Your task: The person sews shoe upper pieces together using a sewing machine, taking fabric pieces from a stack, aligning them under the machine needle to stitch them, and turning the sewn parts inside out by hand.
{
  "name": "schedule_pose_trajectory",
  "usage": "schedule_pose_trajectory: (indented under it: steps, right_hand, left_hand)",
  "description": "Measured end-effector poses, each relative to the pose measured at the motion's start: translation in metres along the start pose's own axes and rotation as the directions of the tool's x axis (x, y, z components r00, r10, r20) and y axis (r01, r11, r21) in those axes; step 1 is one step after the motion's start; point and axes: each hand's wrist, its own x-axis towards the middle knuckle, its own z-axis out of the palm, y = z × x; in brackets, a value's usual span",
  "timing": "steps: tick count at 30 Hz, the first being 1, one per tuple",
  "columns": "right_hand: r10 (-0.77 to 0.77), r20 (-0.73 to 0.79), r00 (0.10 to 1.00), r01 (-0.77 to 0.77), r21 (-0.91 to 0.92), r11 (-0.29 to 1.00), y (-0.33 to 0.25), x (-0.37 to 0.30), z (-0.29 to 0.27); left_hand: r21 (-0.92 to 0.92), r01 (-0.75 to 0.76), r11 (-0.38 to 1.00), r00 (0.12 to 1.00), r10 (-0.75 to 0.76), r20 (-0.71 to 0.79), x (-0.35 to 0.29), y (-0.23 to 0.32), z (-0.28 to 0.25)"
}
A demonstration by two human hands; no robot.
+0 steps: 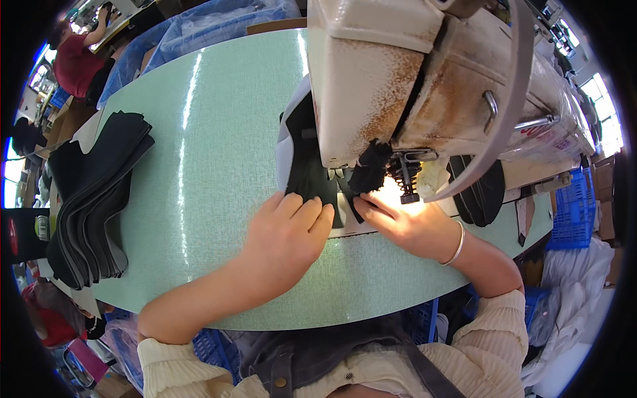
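Note:
A black fabric piece (304, 164) with a pale lining lies under the head of a sewing machine (378, 73). My left hand (288, 229) is closed on its near left edge, fingers bent and pressed together. On the other side of the needle area, my right hand (413, 227) pinches the near right edge between thumb and fingers. A bright lamp shines just above the right fingers. The machine head hides the far part of the piece, and the fingertips are partly covered.
A stack of black cut pieces (99, 199) lies at the left of the green table (219, 152). Dark rounded pieces (476, 192) rest right of the needle area. Blue-lined bins (199, 33) stand beyond the table; a person in red (76, 63) is at far left.

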Motion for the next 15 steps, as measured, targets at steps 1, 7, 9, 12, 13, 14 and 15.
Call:
schedule_pose_trajectory:
  steps: [1,7,9,12,13,14,15]
  right_hand:
    - [-0.008,-0.038,0.999,0.01,0.036,0.999,-0.001,0.001,0.003]
    - [-0.082,-0.064,0.995,0.077,-0.079,0.994,-0.002,0.003,0.012]
    - [-0.087,-0.066,0.994,0.079,-0.119,0.99,-0.003,0.002,0.015]
    - [-0.041,0.048,0.998,0.046,-0.099,0.994,-0.002,-0.002,0.014]
    - [-0.018,0.116,0.993,0.029,-0.099,0.995,-0.001,-0.004,0.014]
    - [-0.009,0.084,0.996,0.014,-0.066,0.998,0.0,-0.005,0.015]
    - [0.001,0.069,0.998,0.003,-0.048,0.999,0.001,-0.006,0.017]
  left_hand:
    - [-0.002,-0.014,1.0,0.999,0.014,-0.039,0.0,0.001,0.002]
    - [0.141,-0.07,0.988,0.997,0.063,0.053,-0.006,0.0,0.005]
    - [0.113,-0.051,0.992,0.998,0.047,0.036,-0.004,-0.003,0.008]
    - [0.05,-0.006,0.999,1.0,0.005,0.019,-0.002,-0.009,0.012]
    - [0.027,0.007,1.0,1.0,-0.007,0.016,-0.002,-0.011,0.012]
    - [0.012,0.013,1.0,1.0,-0.013,0.019,-0.001,-0.013,0.013]
    - [-0.003,0.018,1.0,1.0,-0.018,0.023,-0.001,-0.016,0.014]
